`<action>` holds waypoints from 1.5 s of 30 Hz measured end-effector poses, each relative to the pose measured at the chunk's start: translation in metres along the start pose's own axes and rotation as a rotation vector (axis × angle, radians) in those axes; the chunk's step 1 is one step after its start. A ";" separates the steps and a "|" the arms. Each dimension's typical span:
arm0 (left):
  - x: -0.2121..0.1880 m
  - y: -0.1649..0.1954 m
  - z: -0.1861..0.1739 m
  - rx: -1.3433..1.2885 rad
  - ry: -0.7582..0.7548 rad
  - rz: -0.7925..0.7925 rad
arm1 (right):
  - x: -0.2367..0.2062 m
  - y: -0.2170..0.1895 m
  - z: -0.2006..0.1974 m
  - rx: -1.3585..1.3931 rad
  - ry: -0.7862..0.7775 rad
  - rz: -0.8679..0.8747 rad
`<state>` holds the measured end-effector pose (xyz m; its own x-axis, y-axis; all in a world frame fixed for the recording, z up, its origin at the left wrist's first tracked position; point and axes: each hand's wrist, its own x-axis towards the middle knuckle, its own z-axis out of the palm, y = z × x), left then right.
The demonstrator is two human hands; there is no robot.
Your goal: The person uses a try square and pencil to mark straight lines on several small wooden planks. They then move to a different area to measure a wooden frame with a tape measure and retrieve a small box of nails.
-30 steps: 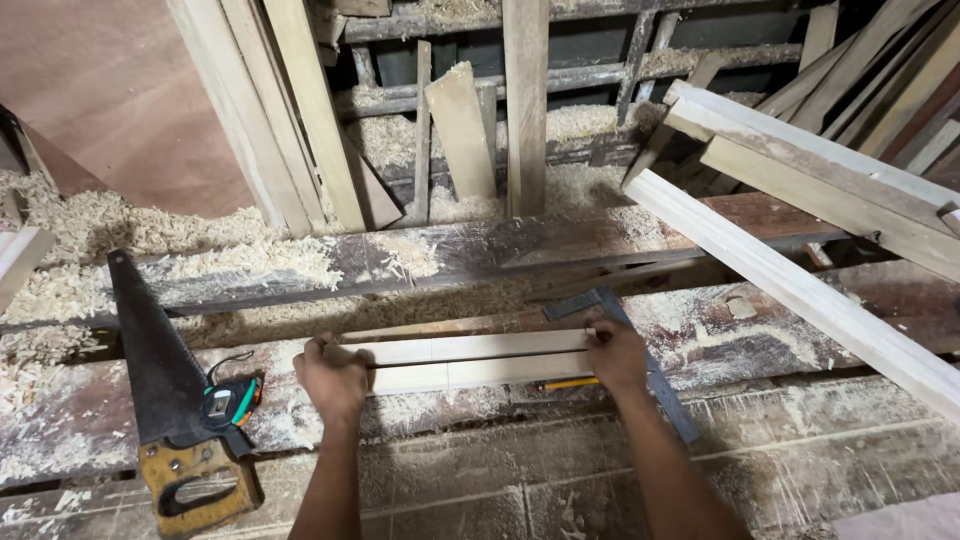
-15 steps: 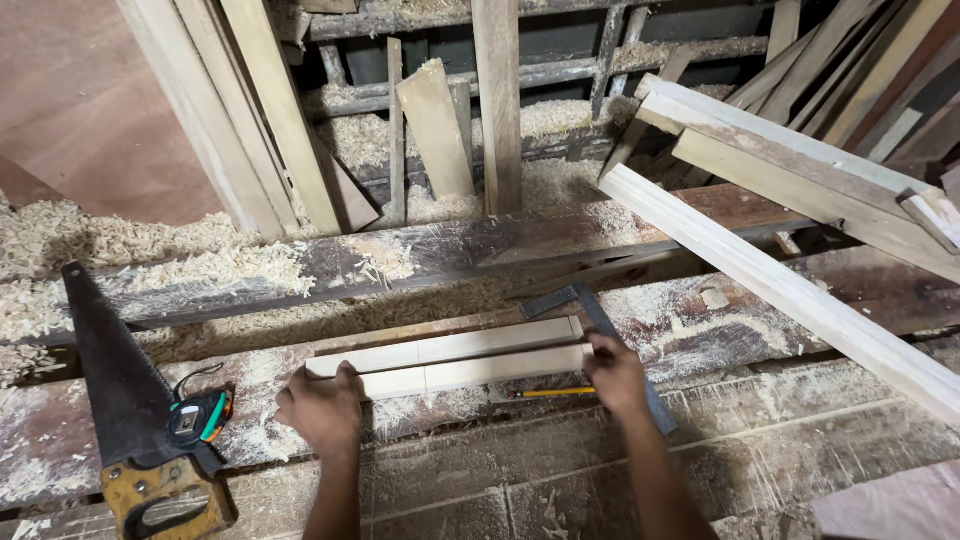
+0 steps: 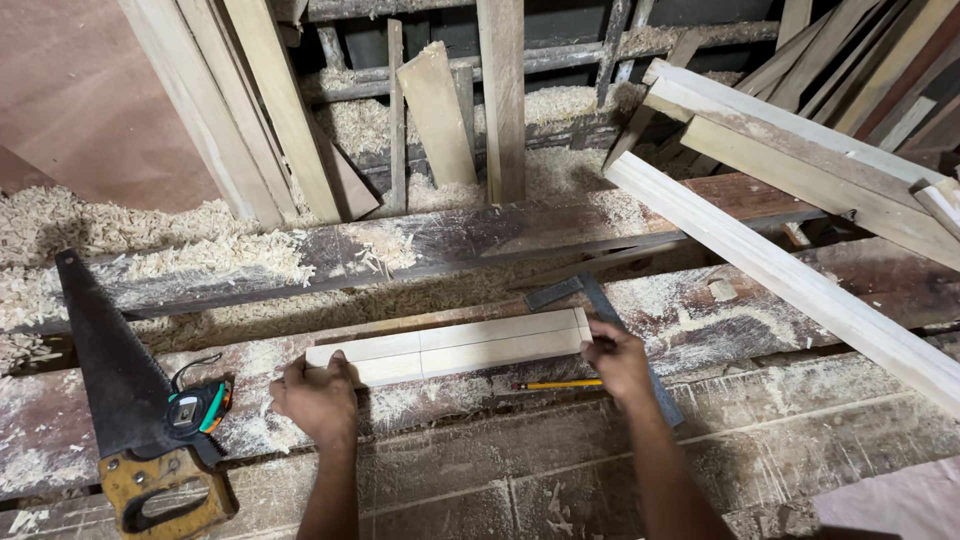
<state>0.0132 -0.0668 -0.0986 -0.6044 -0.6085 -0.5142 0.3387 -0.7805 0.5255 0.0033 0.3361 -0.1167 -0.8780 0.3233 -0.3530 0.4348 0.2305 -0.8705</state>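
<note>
Pale wood piece (image 3: 450,348) pinned by left hand (image 3: 318,398) and right hand (image 3: 617,362).

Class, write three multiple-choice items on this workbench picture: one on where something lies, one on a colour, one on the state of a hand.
1. Where does the handsaw lie?
A. Left of the pale wood strip
B. On top of the strip
C. Right of the try square

2. What colour is the pencil?
A. Blue
B. Yellow
C. White

3. What is the left hand doing?
A. Gripping the saw handle
B. Hanging off the bench
C. Resting on the left end of the pale wood strip

Answers:
1 A: the saw lies at the bench's left side beside the tape measure, apart from the strip.
2 B: the pencil lying just below the strip, near the right hand, is yellow.
3 C: the left hand covers the strip's left end, while the right hand sits at its right end by the try square.
</note>
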 end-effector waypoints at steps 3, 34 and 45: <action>0.002 0.001 -0.001 0.097 -0.033 0.095 | 0.003 0.000 -0.004 0.090 -0.016 0.033; -0.021 -0.016 -0.001 1.924 -0.032 1.128 | -0.013 -0.020 0.024 -0.719 0.329 -0.536; -0.064 -0.043 0.050 2.418 -1.246 0.612 | -0.044 -0.082 0.097 -0.996 -0.309 -0.804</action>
<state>0.0010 0.0129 -0.0544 -0.9203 0.2861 -0.2669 0.2341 0.9492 0.2103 -0.0130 0.2137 -0.0629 -0.9105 -0.4119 -0.0379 -0.3835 0.8749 -0.2959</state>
